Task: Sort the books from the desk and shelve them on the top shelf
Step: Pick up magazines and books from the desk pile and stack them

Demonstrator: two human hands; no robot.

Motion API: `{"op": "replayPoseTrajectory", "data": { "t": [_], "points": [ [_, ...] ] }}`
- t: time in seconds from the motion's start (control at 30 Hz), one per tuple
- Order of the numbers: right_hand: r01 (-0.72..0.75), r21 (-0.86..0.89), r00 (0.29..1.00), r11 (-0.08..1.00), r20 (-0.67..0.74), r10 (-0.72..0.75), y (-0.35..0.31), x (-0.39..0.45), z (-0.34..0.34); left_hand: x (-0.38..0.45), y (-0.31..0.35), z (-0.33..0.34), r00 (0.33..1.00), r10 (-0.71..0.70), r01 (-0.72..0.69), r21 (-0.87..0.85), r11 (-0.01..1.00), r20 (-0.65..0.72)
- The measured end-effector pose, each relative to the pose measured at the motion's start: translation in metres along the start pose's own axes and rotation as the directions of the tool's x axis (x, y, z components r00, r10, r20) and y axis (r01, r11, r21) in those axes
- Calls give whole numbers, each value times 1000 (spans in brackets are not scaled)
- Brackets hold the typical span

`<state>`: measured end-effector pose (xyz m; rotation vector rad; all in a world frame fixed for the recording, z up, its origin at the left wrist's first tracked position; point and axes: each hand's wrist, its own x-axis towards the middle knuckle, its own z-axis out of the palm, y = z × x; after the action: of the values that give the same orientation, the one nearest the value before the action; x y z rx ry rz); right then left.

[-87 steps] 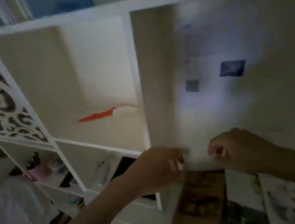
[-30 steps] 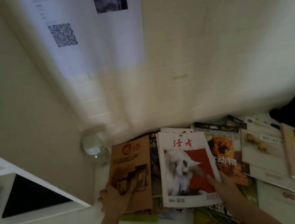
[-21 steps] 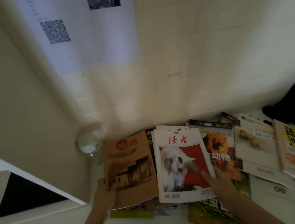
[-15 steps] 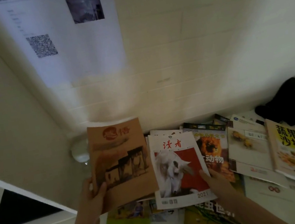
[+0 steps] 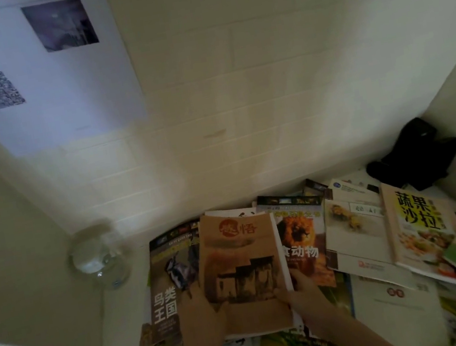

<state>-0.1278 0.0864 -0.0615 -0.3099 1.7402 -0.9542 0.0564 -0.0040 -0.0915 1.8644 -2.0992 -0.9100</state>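
Both hands hold a small stack over the desk: left hand (image 5: 198,312) grips the near-left edge of the brown-cover book (image 5: 242,271), thumb on the cover, fingers curled under; right hand (image 5: 301,292) pinches the right edge, where a white-edged magazine (image 5: 280,255) sits directly beneath it. Step in hand, as judged: squaring up the gathered pair before adding more or carrying it to the shelf. To do it well: tap spines level, keep thumbs on top so the thin magazine doesn't slide out, and lift clear of the bird magazine (image 5: 162,291) at left and the animal magazine (image 5: 301,239) at right, both flat on the desk (image 5: 134,268). Glass jar (image 5: 95,257) stands far-left near the wall; keep elbows off it. Cookbook with yellow title (image 5: 419,227) and more books lie spread to the right, unsorted; black object (image 5: 418,153) in the far-right corner. Versus half a second earlier: the brown book was in the left hand alone, beside the horse-cover magazine; now it lies on top of that magazine, covering the horse, and the bird magazine underneath is exposed.
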Motion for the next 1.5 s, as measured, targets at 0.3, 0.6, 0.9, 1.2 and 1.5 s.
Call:
{"op": "replayPoseTrajectory", "data": {
  "t": [0.3, 0.6, 0.9, 1.2, 1.5],
  "points": [
    [276, -63, 950, 959, -131, -282, -15, -10, -60, 18, 72, 7, 979, 202, -191, -184, 964, 41],
    [159, -711, 879, 685, -214, -426, -11, 10, -96, 50, 129, 51, 971, 69, -35, -148, 988, 231],
    [188, -656, 879, 731, -221, -423, 6, 11, -101, 73, 141, 46, 847, -79, 316, -379, 870, 526],
    [179, -461, 923, 869, -226, -310, -26, -1, -68, 53, 96, 0, 888, 38, 255, -560, 789, 458],
    [-89, -143, 984, 986, -166, 64, -25, 10, 14, 62, 12, -42, 972, -4, 68, -266, 962, 236]
  ]
}}
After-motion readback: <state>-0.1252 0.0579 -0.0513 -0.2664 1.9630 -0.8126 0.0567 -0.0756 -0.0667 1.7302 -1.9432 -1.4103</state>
